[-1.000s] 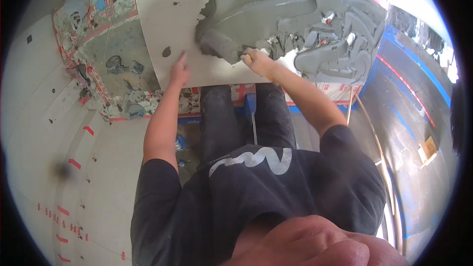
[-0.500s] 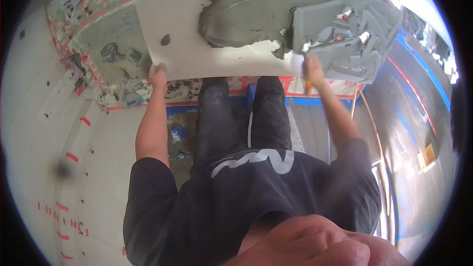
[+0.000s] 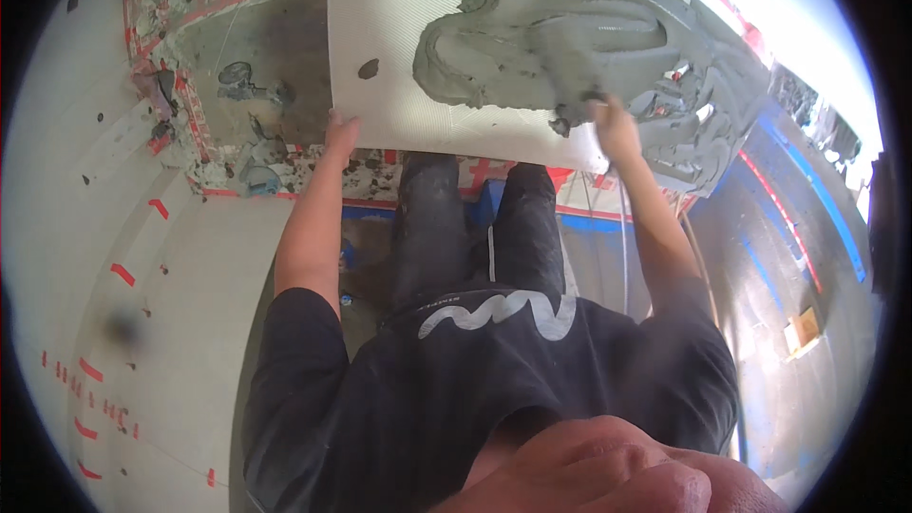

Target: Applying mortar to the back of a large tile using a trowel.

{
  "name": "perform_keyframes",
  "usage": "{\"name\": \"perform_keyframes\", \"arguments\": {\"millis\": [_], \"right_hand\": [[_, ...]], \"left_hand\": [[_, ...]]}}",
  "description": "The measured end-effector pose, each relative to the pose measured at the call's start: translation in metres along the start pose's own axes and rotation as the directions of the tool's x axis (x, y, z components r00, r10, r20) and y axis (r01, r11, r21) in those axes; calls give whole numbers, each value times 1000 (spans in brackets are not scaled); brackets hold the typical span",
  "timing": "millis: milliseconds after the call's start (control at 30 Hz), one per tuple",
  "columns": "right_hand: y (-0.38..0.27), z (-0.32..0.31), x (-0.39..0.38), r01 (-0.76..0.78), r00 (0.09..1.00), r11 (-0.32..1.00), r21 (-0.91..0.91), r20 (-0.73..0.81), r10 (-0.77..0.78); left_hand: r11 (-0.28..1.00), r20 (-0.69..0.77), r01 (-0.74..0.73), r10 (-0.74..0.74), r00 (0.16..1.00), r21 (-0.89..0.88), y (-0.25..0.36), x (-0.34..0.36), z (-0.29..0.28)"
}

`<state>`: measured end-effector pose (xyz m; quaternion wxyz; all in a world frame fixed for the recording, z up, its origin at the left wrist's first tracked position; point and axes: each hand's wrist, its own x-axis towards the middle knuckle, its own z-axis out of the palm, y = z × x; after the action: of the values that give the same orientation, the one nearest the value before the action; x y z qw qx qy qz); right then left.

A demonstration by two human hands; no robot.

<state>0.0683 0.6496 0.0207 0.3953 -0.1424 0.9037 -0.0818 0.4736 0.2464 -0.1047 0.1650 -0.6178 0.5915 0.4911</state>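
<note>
A large pale panel (image 3: 375,119) with a finely ridged surface lies in front of my legs. Its near left corner is gripped by my left hand (image 3: 343,136), fingers closed round the edge. Wet grey mortar (image 3: 503,52) covers much of the panel's middle and right in a thick, uneven layer. Over that mortar, my right hand (image 3: 617,136) is closed on a trowel (image 3: 567,62), which is smeared by motion. The trowel's handle is mostly hidden in the hand.
Left of the panel, a mortar-spattered surface (image 3: 285,47) with red-printed sheeting shows dark lumps. A large pale slab with red tape (image 3: 123,274) extends along the left. At right, a floor covering (image 3: 788,266) carries blue tape and a small wooden block (image 3: 804,331).
The trowel has swept from the panel's near right part up and left across the mortar. In the picture, the panel and my left hand now sit further right.
</note>
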Motion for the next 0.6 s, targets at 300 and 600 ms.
{"name": "perform_keyframes", "arguments": {"millis": [300,600], "right_hand": [[-111,111,60,-97,994,746,659,108,34],[28,109,-9,-147,981,897,417,-56,187]], "left_hand": [[981,349,188,-160,923,-50,16,9,-14],[993,268,67,-40,963,-93,18,6,-10]]}}
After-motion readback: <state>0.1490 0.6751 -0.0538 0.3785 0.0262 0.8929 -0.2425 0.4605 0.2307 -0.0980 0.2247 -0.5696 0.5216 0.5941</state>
